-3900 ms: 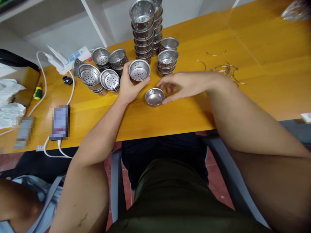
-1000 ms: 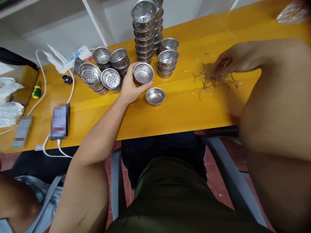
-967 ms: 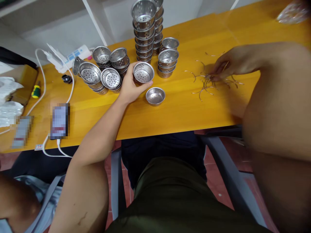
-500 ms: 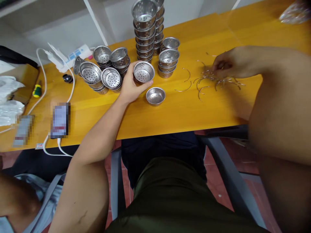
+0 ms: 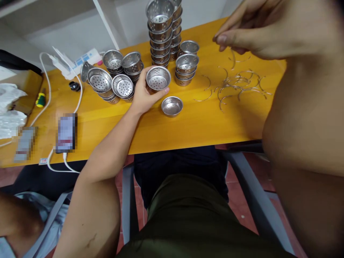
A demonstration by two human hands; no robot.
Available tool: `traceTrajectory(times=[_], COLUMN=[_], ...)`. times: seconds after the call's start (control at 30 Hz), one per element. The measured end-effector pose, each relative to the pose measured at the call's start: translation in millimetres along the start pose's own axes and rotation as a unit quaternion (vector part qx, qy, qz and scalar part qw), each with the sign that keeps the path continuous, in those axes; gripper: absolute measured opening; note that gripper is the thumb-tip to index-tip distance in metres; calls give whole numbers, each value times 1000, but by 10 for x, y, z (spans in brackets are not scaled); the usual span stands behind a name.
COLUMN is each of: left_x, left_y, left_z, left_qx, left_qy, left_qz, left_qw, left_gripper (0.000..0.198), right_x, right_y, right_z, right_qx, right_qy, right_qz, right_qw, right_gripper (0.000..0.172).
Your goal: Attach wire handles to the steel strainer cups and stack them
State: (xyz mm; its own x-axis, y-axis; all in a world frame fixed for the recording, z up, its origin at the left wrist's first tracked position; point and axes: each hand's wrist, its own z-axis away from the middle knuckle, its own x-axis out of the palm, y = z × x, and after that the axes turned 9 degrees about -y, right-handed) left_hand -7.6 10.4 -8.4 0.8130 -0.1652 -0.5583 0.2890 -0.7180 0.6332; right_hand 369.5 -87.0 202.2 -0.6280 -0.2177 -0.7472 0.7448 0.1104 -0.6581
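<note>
My left hand (image 5: pixel 143 95) is wrapped round a small perforated metal cup (image 5: pixel 158 79), held upright with its mouth facing me. Just below it, a second shallow metal cup (image 5: pixel 172 106) rests on the table. Raised over the right side of the table, my right hand (image 5: pixel 242 37) has thumb and fingertips pinched together. A thin curved wire (image 5: pixel 233 61) shows beneath those fingers and seems to hang from them; its other end is hidden. Under the hand lies a loose pile of curved wires (image 5: pixel 236 84).
Tall stacks of perforated cups (image 5: pixel 160 36) stand at the back, with shorter stacks (image 5: pixel 186 66) beside them and more cups (image 5: pixel 100 80) to the left. A phone (image 5: pixel 66 132), white cables, a power strip (image 5: pixel 86 59) and a screwdriver (image 5: pixel 41 100) lie further left. Another person's arm (image 5: pixel 20 218) is at lower left.
My right hand has lifted from the wire pile, coming up and closer to the camera, its fingers still pinched. The left hand and its cup have barely moved.
</note>
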Motion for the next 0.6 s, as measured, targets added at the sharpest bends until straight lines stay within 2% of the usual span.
traceTrajectory(times=[0.03,0.1,0.13,0.2,0.23,0.3,0.33,0.37,0.47,0.6], left_x=[1,1,0,-1,0,6,11,16,28,23], left_y=[19,49,56,48,35,3,-12,-24,-40,-23], left_z=[-1,0,2,7,10,11,9,5,-16,-36], left_qx=[-2,-5,-6,-3,1,10,14,18,31,34], left_qy=[-1,-4,-5,-6,-5,0,3,7,13,10], left_qz=[0,0,0,2,4,7,9,12,20,19], left_qw=[1000,1000,1000,1000,1000,1000,1000,1000,999,999], left_gripper=[117,117,116,116,115,115,115,115,114,112], right_x=[95,292,393,597,698,889,971,1042,1180,1267], right_y=[-159,-381,-436,-438,-394,-253,-171,-92,74,92], right_z=[-5,-68,-123,-270,-357,-540,-627,-705,-850,-869], right_qx=[-106,-184,-201,-193,-181,-165,-187,-213,-266,-260], right_qy=[23,12,-4,-29,-38,-31,-47,-29,-39,-8], right_qz=[9,-25,-54,-103,-122,-160,-186,-222,-282,-312], right_qw=[994,983,978,975,975,973,963,951,921,914], right_gripper=[76,74,67,40,26,9,8,13,21,30])
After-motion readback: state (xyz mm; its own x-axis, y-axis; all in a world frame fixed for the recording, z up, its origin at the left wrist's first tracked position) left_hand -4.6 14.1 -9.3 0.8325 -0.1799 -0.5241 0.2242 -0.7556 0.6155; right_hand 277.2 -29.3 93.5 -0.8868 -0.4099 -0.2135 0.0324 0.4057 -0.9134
